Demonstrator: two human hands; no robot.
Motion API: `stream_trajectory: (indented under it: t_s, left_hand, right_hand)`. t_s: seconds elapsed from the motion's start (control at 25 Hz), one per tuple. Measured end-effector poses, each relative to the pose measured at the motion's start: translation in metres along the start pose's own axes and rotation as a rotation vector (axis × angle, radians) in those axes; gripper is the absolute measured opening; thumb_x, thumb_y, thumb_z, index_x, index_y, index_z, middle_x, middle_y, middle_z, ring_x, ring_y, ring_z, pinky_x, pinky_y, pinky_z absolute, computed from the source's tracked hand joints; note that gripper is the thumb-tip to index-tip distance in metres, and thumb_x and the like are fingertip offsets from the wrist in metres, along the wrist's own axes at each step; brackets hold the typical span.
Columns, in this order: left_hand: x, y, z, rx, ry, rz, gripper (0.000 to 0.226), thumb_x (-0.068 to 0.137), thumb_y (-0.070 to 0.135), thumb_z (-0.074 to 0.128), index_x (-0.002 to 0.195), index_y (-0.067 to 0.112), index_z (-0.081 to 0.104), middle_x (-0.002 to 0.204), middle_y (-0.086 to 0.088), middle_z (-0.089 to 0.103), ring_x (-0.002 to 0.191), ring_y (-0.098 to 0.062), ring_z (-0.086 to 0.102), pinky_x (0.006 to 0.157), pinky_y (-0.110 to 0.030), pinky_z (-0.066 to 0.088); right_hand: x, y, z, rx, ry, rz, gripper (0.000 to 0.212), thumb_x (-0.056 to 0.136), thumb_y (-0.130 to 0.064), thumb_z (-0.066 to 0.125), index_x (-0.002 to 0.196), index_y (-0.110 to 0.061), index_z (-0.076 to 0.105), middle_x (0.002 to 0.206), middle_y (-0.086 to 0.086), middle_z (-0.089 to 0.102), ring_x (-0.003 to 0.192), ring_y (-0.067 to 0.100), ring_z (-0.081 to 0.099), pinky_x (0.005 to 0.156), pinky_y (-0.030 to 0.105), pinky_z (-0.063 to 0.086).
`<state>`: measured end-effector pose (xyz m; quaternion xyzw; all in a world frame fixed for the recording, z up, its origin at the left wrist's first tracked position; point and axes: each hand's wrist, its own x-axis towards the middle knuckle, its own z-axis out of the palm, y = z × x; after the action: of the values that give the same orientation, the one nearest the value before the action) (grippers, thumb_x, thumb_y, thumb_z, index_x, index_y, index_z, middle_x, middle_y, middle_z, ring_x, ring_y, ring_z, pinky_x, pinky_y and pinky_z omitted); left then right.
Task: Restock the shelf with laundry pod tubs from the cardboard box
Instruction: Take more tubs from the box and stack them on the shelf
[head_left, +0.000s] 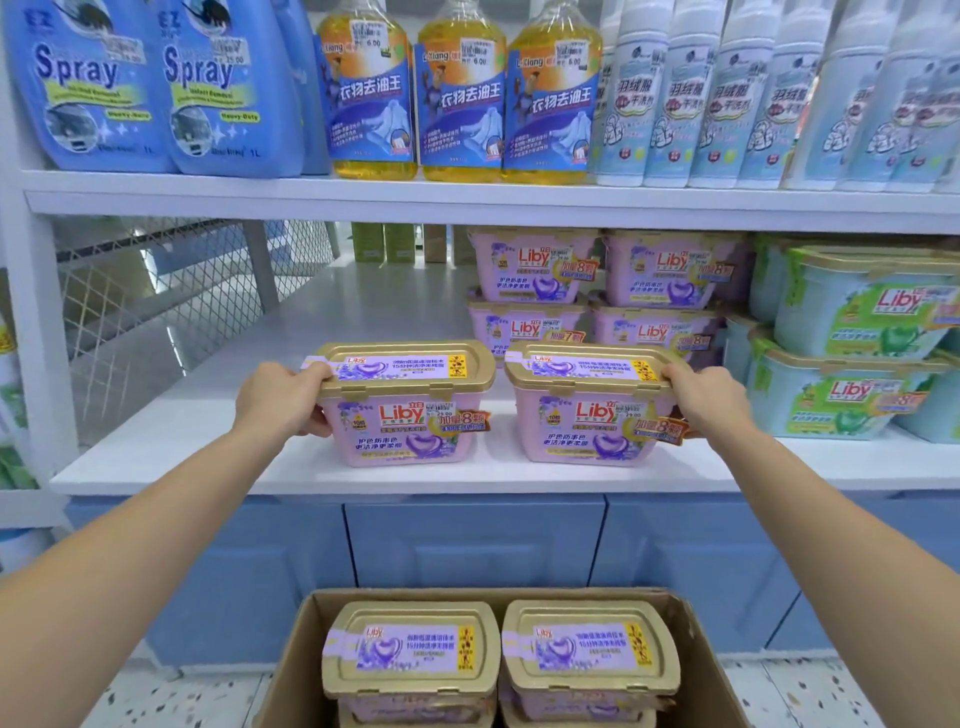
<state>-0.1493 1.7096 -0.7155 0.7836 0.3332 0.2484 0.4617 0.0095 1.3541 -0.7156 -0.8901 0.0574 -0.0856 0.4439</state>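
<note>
Two upright tubs (405, 402) facing outward

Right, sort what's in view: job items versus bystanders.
Job:
left hand gripping left pink gold-lidded pod tub
right hand gripping right pink gold-lidded pod tub
brown cardboard box
white shelf

Bystanders:
blue spray jugs
yellow liquid bottles
green-labelled tubs

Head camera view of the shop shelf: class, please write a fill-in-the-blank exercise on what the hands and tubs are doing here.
1. The left hand and the right hand each grip one ____ tub at the shelf's front edge.
2. The tubs' lids are ____ in colour.
3. More tubs lie in the open ____ box on the floor below.
4. Right of the stacked pink tubs stand ____ Liby tubs.

Missing words: pink; gold; cardboard; green
</note>
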Motion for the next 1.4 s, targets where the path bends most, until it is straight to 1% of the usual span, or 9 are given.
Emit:
stream_trajectory:
  t_s: [0.36, 0.56, 0.68, 0.8, 0.92, 1.04, 1.16, 1.28, 1.4]
  left_hand:
    - [-0.007, -0.001, 0.014, 0.066, 0.096, 0.066, 0.056, 0.083, 0.045, 0.041, 0.065, 0.001, 0.071, 0.046, -0.007, 0.067, 0.083, -0.029, 0.065, 0.080, -0.036, 0.048]
    - [-0.025, -0.011, 0.019, 0.119, 0.112, 0.157, 0.062, 0.088, 0.053, 0.035, 0.075, 0.004, 0.070, 0.073, -0.014, 0.071, 0.086, -0.032, 0.061, 0.074, -0.034, 0.039]
    - [-0.035, -0.030, 0.022, 0.112, 0.115, 0.223, 0.061, 0.085, 0.058, 0.034, 0.091, 0.005, 0.065, 0.097, -0.009, 0.070, 0.091, -0.031, 0.062, 0.081, -0.039, 0.044]
    - [-0.066, -0.058, 0.021, 0.032, 0.174, 0.348, 0.042, 0.090, 0.041, 0.045, 0.116, 0.009, 0.051, 0.116, -0.002, 0.057, 0.095, -0.019, 0.053, 0.084, -0.037, 0.040]
    - [-0.106, -0.108, 0.021, 0.006, 0.162, 0.407, 0.029, 0.083, 0.037, 0.048, 0.105, 0.018, 0.052, 0.105, 0.002, 0.056, 0.088, -0.016, 0.054, 0.081, -0.032, 0.039]
    - [-0.142, -0.167, 0.032, 0.066, -0.002, 0.265, 0.010, 0.088, 0.031, 0.057, 0.089, 0.033, 0.047, 0.091, 0.007, 0.060, 0.085, -0.013, 0.060, 0.071, -0.023, 0.040]
    - [-0.164, -0.212, 0.048, 0.122, -0.092, 0.107, 0.015, 0.087, 0.024, 0.059, 0.099, 0.020, 0.051, 0.096, -0.002, 0.064, 0.087, -0.020, 0.063, 0.066, -0.003, 0.043]
    - [-0.166, -0.227, 0.057, 0.155, -0.052, 0.003, 0.034, 0.086, 0.026, 0.059, 0.112, 0.004, 0.053, 0.103, -0.009, 0.062, 0.087, -0.023, 0.061, 0.068, -0.016, 0.045]
    - [-0.164, -0.229, 0.065, 0.166, -0.105, -0.102, 0.039, 0.088, 0.030, 0.056, 0.116, 0.003, 0.052, 0.101, -0.009, 0.063, 0.084, -0.023, 0.058, 0.073, -0.033, 0.040]
  right_hand:
    - [0.005, 0.008, 0.004, 0.021, -0.023, -0.039, 0.063, 0.083, -0.061, 0.040, 0.094, -0.002, 0.060, 0.097, 0.018, 0.061, 0.093, 0.037, 0.059, 0.089, 0.048, 0.050]
    - [-0.016, 0.019, -0.003, 0.140, -0.157, -0.125, 0.064, 0.077, -0.071, 0.035, 0.069, -0.014, 0.062, 0.095, 0.024, 0.069, 0.093, 0.040, 0.062, 0.091, 0.052, 0.049]
    - [-0.043, 0.038, -0.010, 0.165, -0.189, -0.208, 0.077, 0.060, -0.089, 0.029, 0.080, -0.022, 0.061, 0.100, 0.014, 0.066, 0.095, 0.031, 0.061, 0.092, 0.048, 0.047]
    - [-0.076, 0.074, -0.012, 0.209, -0.138, -0.283, 0.062, 0.079, -0.066, 0.036, 0.113, -0.019, 0.057, 0.110, 0.002, 0.061, 0.102, 0.022, 0.058, 0.089, 0.040, 0.043]
    - [-0.111, 0.126, -0.004, 0.109, -0.131, -0.318, 0.029, 0.094, -0.033, 0.046, 0.114, -0.014, 0.057, 0.105, -0.001, 0.062, 0.096, 0.020, 0.058, 0.081, 0.031, 0.038]
    - [-0.141, 0.174, 0.013, -0.035, -0.220, -0.234, 0.011, 0.093, -0.028, 0.048, 0.095, -0.023, 0.058, 0.089, -0.001, 0.066, 0.090, 0.025, 0.064, 0.073, 0.032, 0.041]
    - [-0.160, 0.211, 0.031, -0.136, -0.225, -0.061, 0.013, 0.092, -0.026, 0.050, 0.095, -0.017, 0.059, 0.084, 0.006, 0.065, 0.088, 0.030, 0.062, 0.068, 0.032, 0.037]
    - [-0.170, 0.228, 0.050, -0.184, -0.198, 0.004, 0.028, 0.091, -0.028, 0.051, 0.107, -0.006, 0.057, 0.090, 0.011, 0.066, 0.082, 0.028, 0.057, 0.071, 0.033, 0.042]
    - [-0.166, 0.233, 0.068, -0.055, -0.229, 0.170, 0.042, 0.092, -0.033, 0.049, 0.119, -0.002, 0.050, 0.098, 0.013, 0.063, 0.098, 0.034, 0.059, 0.077, 0.033, 0.040]
